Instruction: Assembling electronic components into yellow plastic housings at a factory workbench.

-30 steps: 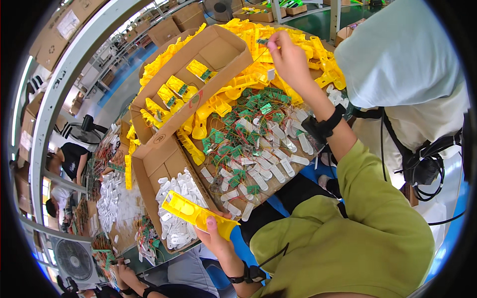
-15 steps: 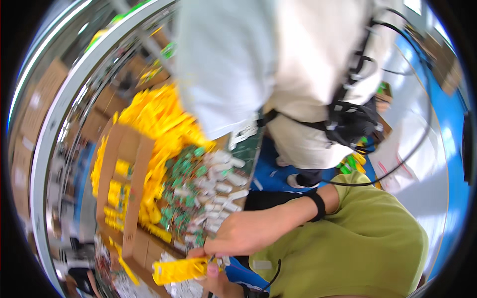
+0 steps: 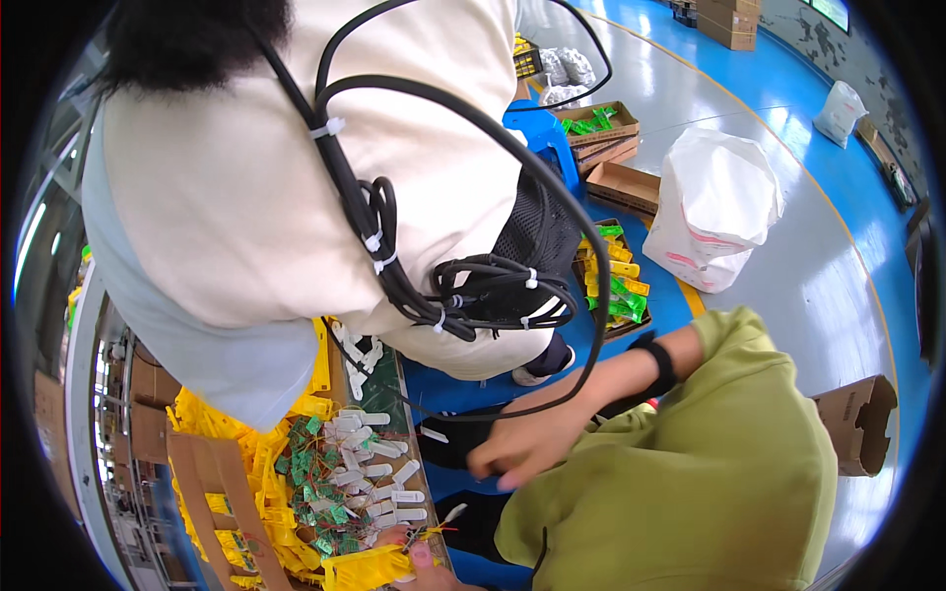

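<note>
Lying at the lower edge of the view, the yellow housing (image 3: 363, 569) is held in the left hand (image 3: 430, 575), just in front of the person's body. Its long axis runs mostly from left to right across the view; the free end points to the left, and the right end is inside the grip. The lower border of the view cuts part of the hand, but the thumb is pressed on the housing near this right end, so I judge the left grip to be pinching it.

The relation that seems most important is between the housing and the right hand (image 3: 532, 443). From this hand, the housing lies lower and to the left, well apart; the left hand is the nearer of the 2, already touching it. The right fingers are bent, and I cannot tell if they pinch anything.

Beside the right end of the housing, thin wires (image 3: 435, 531) spread toward a small white piece (image 3: 454, 513); I cannot tell where they are fixed.

Farther out, on the surface (image 3: 386, 396), there are white tabs (image 3: 409, 496), then green circuit boards (image 3: 310, 473), then a yellow heap (image 3: 246, 463) beside a cardboard box (image 3: 189, 463). Beyond is a co-worker in a pale shirt (image 3: 227, 197), with black cables.
</note>
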A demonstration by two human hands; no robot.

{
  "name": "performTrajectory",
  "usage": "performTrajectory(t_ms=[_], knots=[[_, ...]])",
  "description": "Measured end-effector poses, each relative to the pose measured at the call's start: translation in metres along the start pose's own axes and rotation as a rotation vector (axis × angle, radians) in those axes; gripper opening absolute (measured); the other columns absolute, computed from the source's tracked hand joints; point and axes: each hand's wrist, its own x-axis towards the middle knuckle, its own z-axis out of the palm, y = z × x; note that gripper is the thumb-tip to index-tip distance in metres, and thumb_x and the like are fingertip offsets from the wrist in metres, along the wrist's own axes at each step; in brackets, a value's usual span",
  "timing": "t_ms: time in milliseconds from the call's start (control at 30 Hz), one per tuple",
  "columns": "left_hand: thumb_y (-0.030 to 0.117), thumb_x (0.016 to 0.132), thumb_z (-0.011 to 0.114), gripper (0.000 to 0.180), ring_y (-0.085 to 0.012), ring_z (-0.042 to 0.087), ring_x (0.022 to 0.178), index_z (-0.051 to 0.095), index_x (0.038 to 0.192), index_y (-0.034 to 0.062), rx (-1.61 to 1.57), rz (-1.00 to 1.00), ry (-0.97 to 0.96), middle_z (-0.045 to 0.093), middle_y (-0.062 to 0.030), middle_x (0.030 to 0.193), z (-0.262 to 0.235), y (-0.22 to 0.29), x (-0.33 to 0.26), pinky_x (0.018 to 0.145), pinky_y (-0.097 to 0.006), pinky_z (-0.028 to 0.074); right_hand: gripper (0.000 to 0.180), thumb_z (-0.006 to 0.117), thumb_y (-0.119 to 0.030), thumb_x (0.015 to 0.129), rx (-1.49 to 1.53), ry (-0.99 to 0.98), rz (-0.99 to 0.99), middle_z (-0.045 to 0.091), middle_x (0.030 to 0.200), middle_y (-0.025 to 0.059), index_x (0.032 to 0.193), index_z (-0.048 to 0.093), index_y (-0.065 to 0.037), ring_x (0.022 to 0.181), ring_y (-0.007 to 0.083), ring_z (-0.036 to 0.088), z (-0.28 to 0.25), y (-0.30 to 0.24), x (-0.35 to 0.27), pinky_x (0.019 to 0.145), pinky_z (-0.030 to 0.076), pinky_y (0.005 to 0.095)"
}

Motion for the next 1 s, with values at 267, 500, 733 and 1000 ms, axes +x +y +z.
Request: performTrajectory(t_ms=[267, 500, 733, 1000], knots=[[0.023, 0.072, 0.061, 0.051, -0.0188, 0.049, 0.082, 0.039, 0.112, -0.0005, 0.026, -0.021, 0.031, 0.048, -0.0122, 0.097, 0.015, 0.000, 0.010, 0.074, -0.027, 0.040, 0.066, 0.044, -0.030, 0.079, -0.063, 0.647, 1.883, 0.062, 0.086, 0.0099, 0.127, 0.018, 0.007, 0.075, 0.0224, 0.061, -0.018, 0.114, -0.251, 0.066, 0.047, 0.0344], [0.022, 0.072, 0.062, 0.050, -0.0184, 0.049, 0.082, 0.040, 0.111, -0.0005, -0.004, -0.032, 0.076, 0.049, -0.0120, 0.096, 0.018, 0.000, 0.012, 0.073, -0.027, 0.040, 0.071, 0.053, -0.034, 0.070, -0.097, 1.307, 1.996, 0.047, 0.112, 0.0259, 0.123, 0.027, 0.006, 0.107, 0.0348, 0.046, -0.001, 0.225, -0.433, 0.090, 0.036, 0.0391], [0.021, 0.071, 0.062, 0.049, -0.0179, 0.049, 0.081, 0.041, 0.109, -0.0005, -0.031, -0.065, 0.192, 0.049, -0.0118, 0.096, 0.014, 0.001, -0.004, 0.072, -0.027, 0.041, 0.053, 0.057, -0.028, 0.066, 0.063, 1.057, 1.947, 0.046, 0.116, 0.0197, 0.110, 0.050, 0.001, 0.112, 0.0294, 0.042, -0.010, 0.229, -0.390, 0.091, 0.035, 0.0342], [0.020, 0.071, 0.063, 0.048, -0.0175, 0.049, 0.081, 0.041, 0.108, -0.0005, -0.043, -0.064, 0.154, 0.049, -0.0116, 0.095, 0.024, 0.003, 0.004, 0.070, -0.026, 0.041, 0.043, 0.051, -0.020, 0.070, -0.003, 1.331, 1.947, 0.048, 0.113, 0.0220, 0.107, 0.052, 0.002, 0.109, 0.0317, 0.044, 0.023, 0.275, -0.475, 0.089, 0.037, 0.0348]])
